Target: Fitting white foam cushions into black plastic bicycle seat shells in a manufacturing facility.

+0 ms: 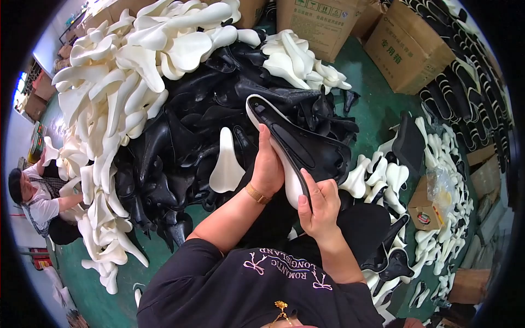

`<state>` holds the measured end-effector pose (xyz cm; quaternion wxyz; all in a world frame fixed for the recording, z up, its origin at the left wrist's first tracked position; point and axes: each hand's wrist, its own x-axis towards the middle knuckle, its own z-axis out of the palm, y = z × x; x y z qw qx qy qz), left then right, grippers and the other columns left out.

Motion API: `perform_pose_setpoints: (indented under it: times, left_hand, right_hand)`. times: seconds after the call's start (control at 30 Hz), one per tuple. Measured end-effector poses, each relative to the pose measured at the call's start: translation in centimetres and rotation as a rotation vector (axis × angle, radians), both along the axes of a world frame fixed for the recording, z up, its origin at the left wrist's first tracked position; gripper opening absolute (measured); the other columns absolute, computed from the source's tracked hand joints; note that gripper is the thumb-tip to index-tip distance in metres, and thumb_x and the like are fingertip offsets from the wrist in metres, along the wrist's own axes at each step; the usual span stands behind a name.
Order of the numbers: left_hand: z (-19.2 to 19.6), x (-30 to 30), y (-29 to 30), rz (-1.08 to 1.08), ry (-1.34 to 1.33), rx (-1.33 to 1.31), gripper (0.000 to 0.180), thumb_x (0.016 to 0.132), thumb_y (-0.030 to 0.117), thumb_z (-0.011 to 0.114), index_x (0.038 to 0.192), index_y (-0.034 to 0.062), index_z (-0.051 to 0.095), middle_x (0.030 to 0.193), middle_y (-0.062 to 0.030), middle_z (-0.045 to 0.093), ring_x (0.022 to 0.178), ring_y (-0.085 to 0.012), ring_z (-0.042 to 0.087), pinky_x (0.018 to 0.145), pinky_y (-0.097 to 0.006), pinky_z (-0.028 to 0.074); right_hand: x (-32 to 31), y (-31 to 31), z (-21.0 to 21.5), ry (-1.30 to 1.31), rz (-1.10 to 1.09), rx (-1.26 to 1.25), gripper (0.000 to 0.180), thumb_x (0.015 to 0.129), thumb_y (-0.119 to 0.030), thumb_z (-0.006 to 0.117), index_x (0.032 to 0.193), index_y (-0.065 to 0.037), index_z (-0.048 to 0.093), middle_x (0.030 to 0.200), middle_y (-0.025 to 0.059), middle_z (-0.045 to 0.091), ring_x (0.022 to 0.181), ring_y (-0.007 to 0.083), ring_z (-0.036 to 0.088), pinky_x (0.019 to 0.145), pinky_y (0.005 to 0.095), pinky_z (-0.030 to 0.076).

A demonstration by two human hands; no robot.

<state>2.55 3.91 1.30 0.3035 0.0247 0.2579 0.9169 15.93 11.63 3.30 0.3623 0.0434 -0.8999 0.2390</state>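
Between my two hands is a bicycle saddle [321, 150], its black plastic base facing up and a white foam pad showing along the near edge. The narrow nose points up and to the left. My left hand [268, 167] is wrapped round the pad side near the middle, with a gold-coloured band at the wrist. Lower down, my right hand [320, 202] grips the near rim between thumb and fingers. Just left of my left hand, a single white foam saddle pad [227, 164] lies on the heap of black saddle bases [186, 117].
A tall pile of white foam pads [115, 82] rises at the left. Cardboard boxes [407, 46] stand at the back. More white pads [437, 240] cover the floor at the right, near a small open carton [425, 210]. Another person [44, 202] sits at the far left.
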Motion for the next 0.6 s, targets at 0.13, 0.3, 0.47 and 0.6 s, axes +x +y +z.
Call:
perform_pose_setpoints:
  times: [0.13,0.3,0.47,0.6]
  left_hand:
    - [-0.7,-0.3,0.1,-0.042,-0.012,0.089,0.067,0.095,0.061,0.031,0.128,0.0062,0.050,0.123,-0.0086,0.058,0.110,-0.0220,0.055,0.100,-0.034,0.041]
    - [0.5,-0.1,-0.7,-0.144,-0.044,0.117,0.056,0.093,0.052,0.050,0.122,0.0047,0.054,0.117,-0.0104,0.062,0.104,-0.0249,0.060,0.096,-0.037,0.045]
    - [0.0,-0.7,-0.8,-0.132,-0.100,-0.005,0.038,0.093,0.035,0.055,0.112,0.0028,0.059,0.108,-0.0128,0.065,0.097,-0.0271,0.063,0.090,-0.039,0.050]
    - [-0.3,-0.9,-0.5,-0.150,-0.077,-0.060,0.034,0.090,0.028,0.054,0.111,0.0018,0.059,0.106,-0.0142,0.066,0.095,-0.0275,0.064,0.089,-0.040,0.051]
  right_hand:
    - [-0.5,-0.1,-0.1,-0.027,0.002,0.045,0.044,0.081,-0.016,0.061,0.123,-0.002,0.059,0.076,0.0065,0.044,0.066,0.0247,0.046,0.060,0.0355,0.043]
    - [-1.4,-0.7,-1.0,-0.030,0.004,0.094,0.044,0.085,-0.029,0.062,0.121,-0.004,0.059,0.076,0.0051,0.044,0.066,0.0235,0.047,0.059,0.0354,0.043]
    - [-1.7,-1.1,-1.2,0.036,-0.002,0.081,0.047,0.091,-0.038,0.055,0.121,-0.003,0.060,0.074,0.0042,0.043,0.064,0.0214,0.045,0.056,0.0331,0.041]
    - [-1.2,-0.6,-1.4,-0.002,-0.028,0.089,0.051,0.090,-0.043,0.054,0.122,-0.004,0.060,0.076,0.0044,0.043,0.066,0.0223,0.045,0.059,0.0333,0.041]
